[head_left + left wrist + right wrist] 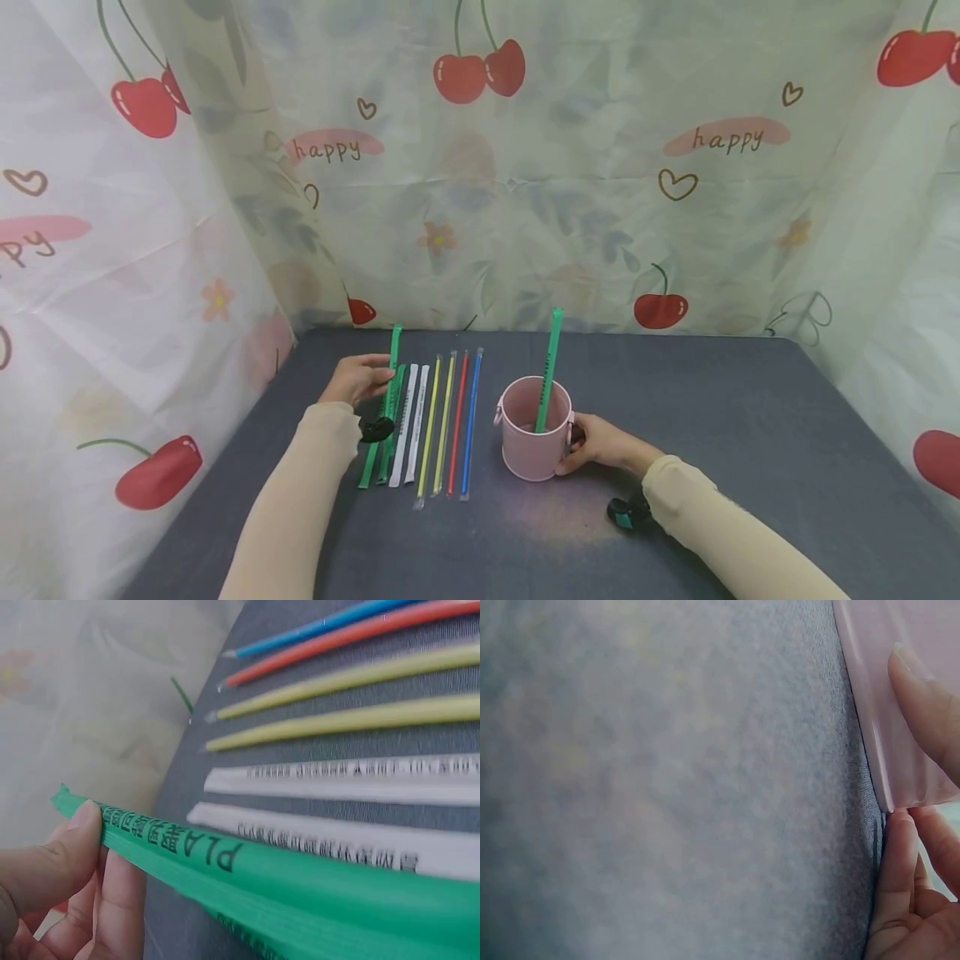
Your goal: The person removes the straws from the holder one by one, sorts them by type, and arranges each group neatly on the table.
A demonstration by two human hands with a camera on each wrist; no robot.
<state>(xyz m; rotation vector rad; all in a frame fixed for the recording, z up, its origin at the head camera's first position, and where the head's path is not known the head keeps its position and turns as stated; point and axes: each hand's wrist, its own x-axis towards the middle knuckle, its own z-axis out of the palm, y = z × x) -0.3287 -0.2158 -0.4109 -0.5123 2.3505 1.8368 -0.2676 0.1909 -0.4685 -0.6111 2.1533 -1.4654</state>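
Observation:
My left hand [358, 379] pinches a green paper-wrapped straw [172, 844] near its far end, between thumb and fingers. That end is tipped up above the table, and dark print with "PLA" runs along the wrapper. Another green-wrapped straw [386, 467] lies just beside it. My right hand [603, 443] holds the right side of a small pink bucket [532, 454], its thumb against the wall in the right wrist view. Inside the upright bucket leans one more green-wrapped straw [550, 362], its top well above the rim.
Right of the green straws, a row lies side by side: two white-wrapped straws [405, 429], two yellow straws [429, 429], a red straw [457, 425] and a blue straw [472, 425]. A cherry-print curtain [480, 208] surrounds the dark table [712, 400] at back and sides.

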